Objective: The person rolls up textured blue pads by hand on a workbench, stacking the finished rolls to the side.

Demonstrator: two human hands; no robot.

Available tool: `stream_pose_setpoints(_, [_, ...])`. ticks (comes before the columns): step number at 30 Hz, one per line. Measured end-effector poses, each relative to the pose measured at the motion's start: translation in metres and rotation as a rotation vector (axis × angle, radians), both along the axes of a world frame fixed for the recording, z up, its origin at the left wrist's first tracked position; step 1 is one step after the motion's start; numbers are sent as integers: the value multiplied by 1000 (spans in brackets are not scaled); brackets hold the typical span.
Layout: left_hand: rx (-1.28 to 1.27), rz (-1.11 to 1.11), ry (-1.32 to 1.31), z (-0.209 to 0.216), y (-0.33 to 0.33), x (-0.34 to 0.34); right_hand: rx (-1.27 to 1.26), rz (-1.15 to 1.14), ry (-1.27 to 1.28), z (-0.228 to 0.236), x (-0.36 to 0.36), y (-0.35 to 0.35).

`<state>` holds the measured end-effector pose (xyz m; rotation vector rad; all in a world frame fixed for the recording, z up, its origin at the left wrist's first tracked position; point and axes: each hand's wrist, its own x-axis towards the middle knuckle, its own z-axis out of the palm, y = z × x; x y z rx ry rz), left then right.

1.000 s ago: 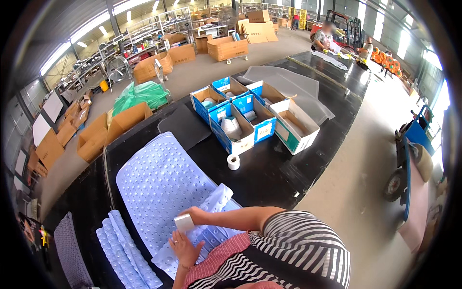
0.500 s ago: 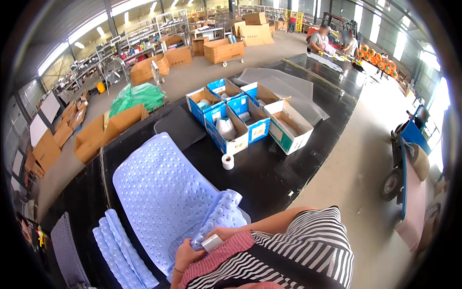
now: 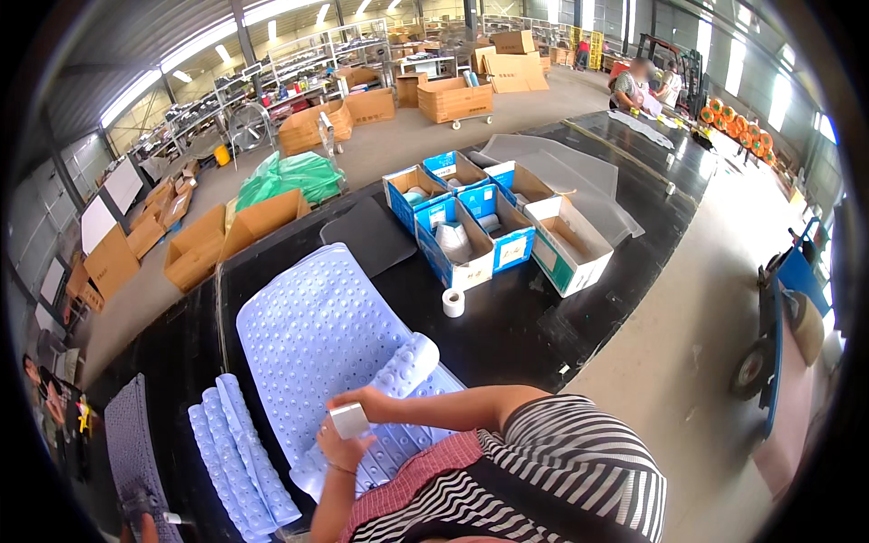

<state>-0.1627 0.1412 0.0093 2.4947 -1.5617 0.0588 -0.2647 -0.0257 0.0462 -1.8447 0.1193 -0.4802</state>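
A periwinkle bath mat (image 3: 303,317) with raised bubbles lies on the black table, its near part turned into a roll (image 3: 407,362). My left hand (image 3: 339,445) curls over the roll's near stretch, thumb apart on its right side. My right hand (image 3: 367,403) reaches in from the right and wraps the roll just beyond the left. Between the two hands shows a small silvery-white block-like piece (image 3: 349,421); its kind cannot be made out, and it hides some fingers. Several rolled mats (image 3: 240,457) of the same colour lie side by side left of my left hand.
Open blue and white boxes (image 3: 471,231) holding rolls stand behind the mat, near a white label roll (image 3: 453,303). A dark grey sheet (image 3: 371,237) lies beside them. At the lower left, another person's hand (image 3: 148,529) is by a grey-purple mat (image 3: 136,443). A blue-framed cart (image 3: 769,362) stands right.
My hands have moved up and left along the roll, and the silvery-white piece with them. The roll has shifted slightly away. Another person's hand has appeared at the lower left.
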Motion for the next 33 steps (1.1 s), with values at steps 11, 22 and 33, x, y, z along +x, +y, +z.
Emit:
stream_pose_setpoints(11, [231,-63,547,24,26,-57,294,245,199,-57,-142,20])
stream_pose_setpoints(22, [19,-18,13,19,4,-44,-45,-17,31,-35,-3,-16])
stream_pose_setpoints(33, [268,-41,679,74,21,-65,193,239,250,-12,-145,22])
